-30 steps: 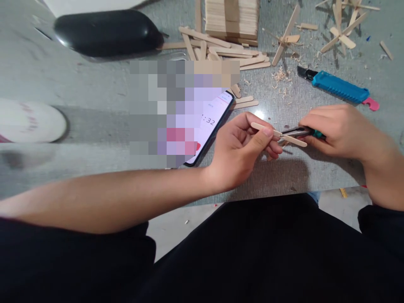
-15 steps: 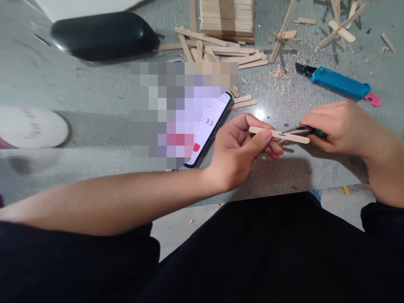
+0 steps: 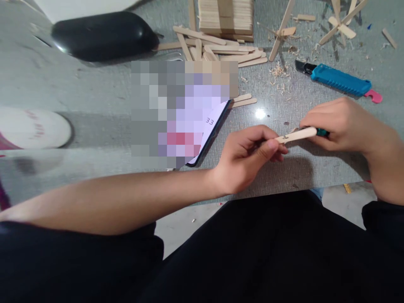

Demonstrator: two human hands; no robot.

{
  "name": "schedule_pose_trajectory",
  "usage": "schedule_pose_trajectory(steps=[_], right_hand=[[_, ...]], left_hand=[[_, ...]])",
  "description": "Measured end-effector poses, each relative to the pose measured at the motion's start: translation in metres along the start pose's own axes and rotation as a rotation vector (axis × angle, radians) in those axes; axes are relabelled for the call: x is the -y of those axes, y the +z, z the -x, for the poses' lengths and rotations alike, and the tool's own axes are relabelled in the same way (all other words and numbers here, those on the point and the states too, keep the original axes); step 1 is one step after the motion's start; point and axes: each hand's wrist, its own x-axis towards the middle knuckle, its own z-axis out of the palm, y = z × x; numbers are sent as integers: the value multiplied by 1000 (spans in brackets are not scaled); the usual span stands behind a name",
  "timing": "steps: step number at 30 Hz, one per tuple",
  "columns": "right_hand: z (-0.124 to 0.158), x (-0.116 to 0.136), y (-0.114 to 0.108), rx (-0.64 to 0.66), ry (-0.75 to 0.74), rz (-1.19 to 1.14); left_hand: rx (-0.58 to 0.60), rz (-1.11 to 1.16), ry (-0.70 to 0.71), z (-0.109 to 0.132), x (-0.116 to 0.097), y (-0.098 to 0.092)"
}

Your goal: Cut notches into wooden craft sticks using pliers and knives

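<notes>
Pinched between the thumb and fingers of my left hand [image 3: 248,160] is a wooden craft stick [image 3: 301,134], its free end pointing right and slightly up. A small dark mark or hole shows in the stick just beyond my thumb. My right hand [image 3: 342,124] is closed around pliers [image 3: 322,132] with a green handle. Their jaws are mostly hidden behind the stick, so I cannot tell whether they touch it. Both hands are above the near edge of the grey table.
A blue utility knife [image 3: 342,80] lies beyond my right hand. A partly blurred phone [image 3: 211,132] is left of my left hand. Farther back are loose craft sticks [image 3: 202,35], a banded stack [image 3: 208,17], crossed-stick pieces [image 3: 279,33], wood shavings [image 3: 277,70] and a black case [image 3: 105,35].
My left hand has shifted slightly right and turned the stick, so its right end now points up instead of down. The pliers' jaws, seen over the stick before, are now mostly behind it.
</notes>
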Motion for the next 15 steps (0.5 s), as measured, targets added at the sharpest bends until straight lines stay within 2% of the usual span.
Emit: schedule_pose_trajectory(steps=[4,8,15], right_hand=[[-1,1,1,23,-7,-46],[-2,3,3,14,55,-30],[-5,-2,11,-168,88,26]], left_hand=[[67,-128,71,3,-3,0],[58,-91,59,6,-8,5],[-55,-151,107,9,-6,11]])
